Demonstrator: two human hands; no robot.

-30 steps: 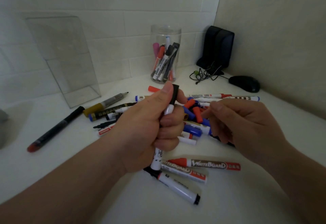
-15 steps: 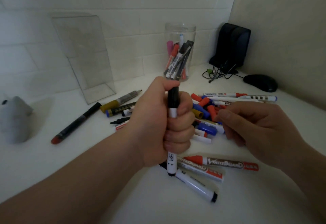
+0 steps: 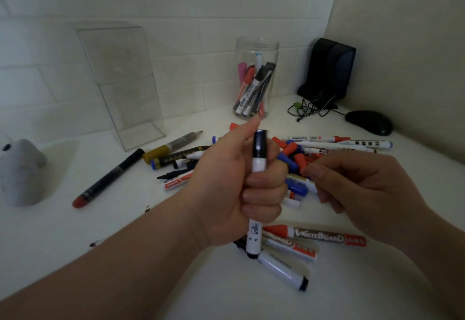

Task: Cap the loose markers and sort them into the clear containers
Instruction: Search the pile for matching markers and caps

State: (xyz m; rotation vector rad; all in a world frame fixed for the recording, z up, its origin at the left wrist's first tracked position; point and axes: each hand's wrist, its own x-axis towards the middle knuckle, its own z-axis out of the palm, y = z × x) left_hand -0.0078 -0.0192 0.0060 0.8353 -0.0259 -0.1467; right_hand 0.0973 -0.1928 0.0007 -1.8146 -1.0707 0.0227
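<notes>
Marker (image 3: 259, 158), black-capped, upright in the left hand (image 3: 226, 188) above the middle of the desk (image 3: 176, 282).
I see the left fingers clenched round its white barrel, thumb raised beside the cap. I can't tell whether the cap is fully seated; if not, I judge it could pop off on the drop into the jar (image 3: 256, 50) by the back edge. Over the loose pile (image 3: 297, 158) the right hand (image 3: 364, 193) hovers, fingers curled; whether they hold anything, I cannot tell.

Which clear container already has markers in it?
The round clear jar at the back, holding markers; the rectangular clear box left of it holds none.
</notes>
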